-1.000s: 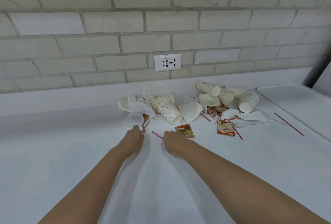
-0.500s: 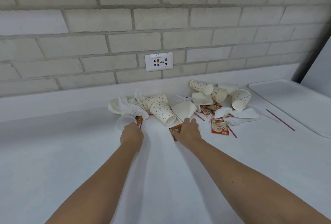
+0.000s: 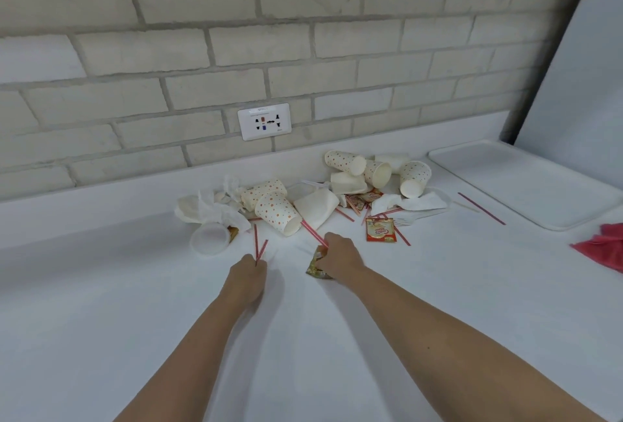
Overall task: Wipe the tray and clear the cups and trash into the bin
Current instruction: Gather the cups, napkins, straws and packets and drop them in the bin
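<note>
so it's a white countertop [image 3: 135, 320] running along a brick wall. the mess sits in a heap near the back edge: dotted paper cups [image 3: 278, 212] tipped on their sides, a few plain white cups [image 3: 317, 207], crumpled tissues [image 3: 215, 209], a clear plastic cup [image 3: 209, 238], coffee sachets [image 3: 380, 229], thin red straws [image 3: 482, 208] and a white plastic fork [image 3: 409, 219]. off to the right a white tray [image 3: 526, 185] lies flat, with a red cloth [image 3: 603, 248] just beside its near corner
</note>
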